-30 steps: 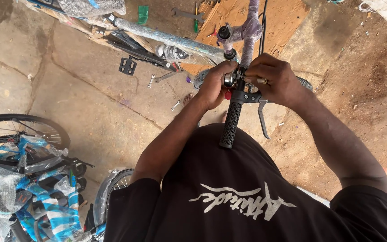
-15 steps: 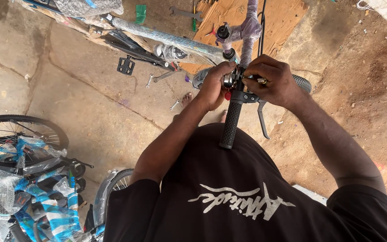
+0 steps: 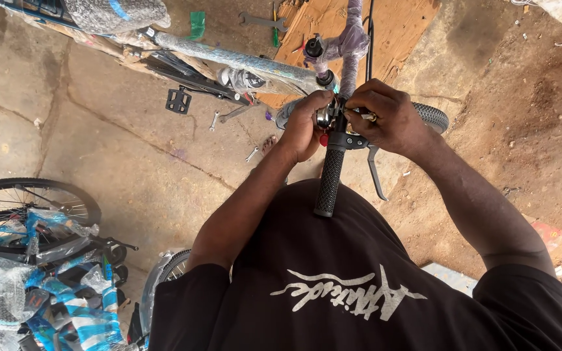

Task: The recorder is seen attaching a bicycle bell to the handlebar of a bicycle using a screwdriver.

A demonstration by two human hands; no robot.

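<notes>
Nearest, a black ribbed handlebar grip (image 3: pixel 328 182) points toward the person. Above it the left hand (image 3: pixel 304 127) curls closed around a shiny round bell (image 3: pixel 326 116) on the bar, while the right hand (image 3: pixel 391 120) pinches a small metal tool (image 3: pixel 367 117) against it (fingers tight). A brake lever (image 3: pixel 375 170) hangs beside. Beyond lie a wrapped bicycle frame (image 3: pixel 242 65), spanners (image 3: pixel 235 115) and cardboard (image 3: pixel 398 29).

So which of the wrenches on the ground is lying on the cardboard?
The dark wrench at the top, its end resting on the cardboard sheet. The two small silvery wrenches lie lower down on bare concrete, near the pedal.
</notes>
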